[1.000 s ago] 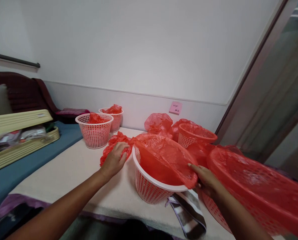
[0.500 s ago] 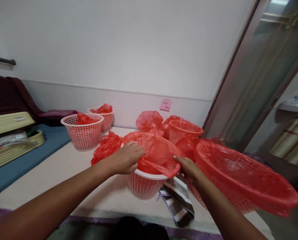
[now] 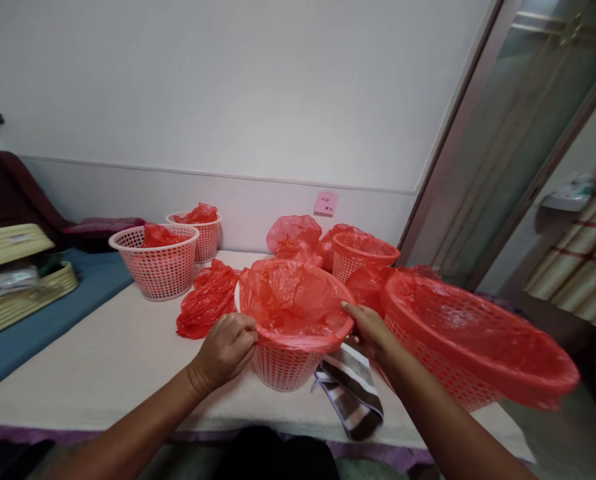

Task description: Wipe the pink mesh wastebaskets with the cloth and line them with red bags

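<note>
In front of me stands a white perforated plastic basket, with a red plastic bag lining it and folded over much of its rim. At the near left of the rim, my left hand is closed on the bag's edge. My right hand pinches the bag and rim on the right side, thumb on top. Some white rim shows bare at the left. A crumpled pile of red bags lies just left of the basket. A striped cloth is spread beside it, below my right hand.
Lined baskets stand to the right and behind. Two white baskets with crumpled red bags inside stand at the left. A yellow case lies open on a blue surface. A pink note is on the wall.
My left hand has moved from over the basket's mouth down to the near left rim, drawing the bag's edge over the front. My right hand keeps its grip at the right.
</note>
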